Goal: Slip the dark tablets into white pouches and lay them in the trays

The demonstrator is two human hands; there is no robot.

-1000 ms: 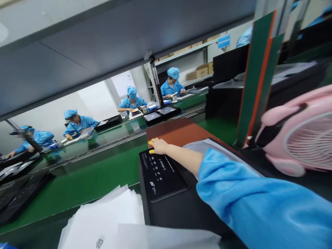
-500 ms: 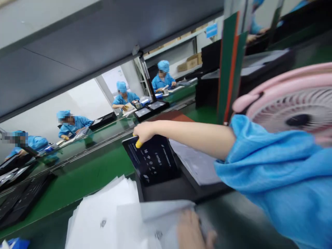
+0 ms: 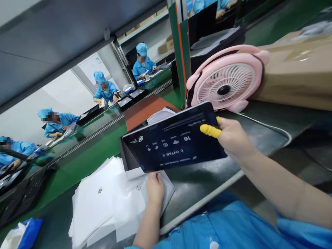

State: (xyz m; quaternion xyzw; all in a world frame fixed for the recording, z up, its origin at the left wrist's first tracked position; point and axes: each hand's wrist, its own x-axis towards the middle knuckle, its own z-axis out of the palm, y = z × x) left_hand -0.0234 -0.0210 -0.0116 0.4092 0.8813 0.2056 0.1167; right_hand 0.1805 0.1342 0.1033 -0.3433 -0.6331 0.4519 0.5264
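White bag [image 3: 133, 202] held by left hand [image 3: 155, 188]; tablet [image 3: 168, 147] outside, in right hand [image 3: 230, 136].

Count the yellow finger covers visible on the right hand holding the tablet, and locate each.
2 on the right hand: one cover on the thumb, over the tablet; another cover at the tablet's edge. More may be hidden behind the tablet.

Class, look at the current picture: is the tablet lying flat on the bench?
No, the right hand grips the tablet by one end and holds it tilted above the bench.
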